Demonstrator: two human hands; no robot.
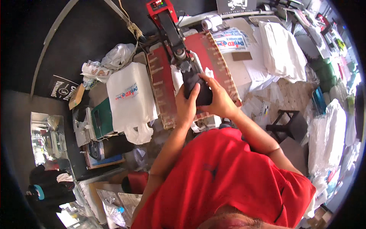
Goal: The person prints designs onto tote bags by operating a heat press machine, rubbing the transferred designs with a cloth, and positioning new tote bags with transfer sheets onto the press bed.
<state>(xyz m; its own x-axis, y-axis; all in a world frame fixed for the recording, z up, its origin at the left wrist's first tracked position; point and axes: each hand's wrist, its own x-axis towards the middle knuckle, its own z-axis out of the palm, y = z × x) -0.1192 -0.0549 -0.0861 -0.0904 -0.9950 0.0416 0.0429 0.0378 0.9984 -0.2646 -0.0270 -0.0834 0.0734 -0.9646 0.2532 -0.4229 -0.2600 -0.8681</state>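
Both of my hands meet over a dark, rounded item (pixel 198 88), which looks like fabric but cannot be told for certain, at the near end of a red and black heat press (pixel 171 31). My left hand (pixel 187 100) is against its left side, thumb along its top. My right hand (pixel 218 97) curves around the right side, fingers on the upper edge. White cloth or paper (pixel 176 77) shows on both sides of the press's lower part. Underneath lies a red board (pixel 200 47) with taped edges. The undersides of both hands are hidden.
White printed sheets (pixel 127 94) hang over a stack at the left. At the right lie white garments (pixel 281 51), printed bags (pixel 231 43) and a brown card (pixel 242 56). A paper roll (pixel 211 22) lies behind the board. A dark stool (pixel 291 124) stands at the lower right.
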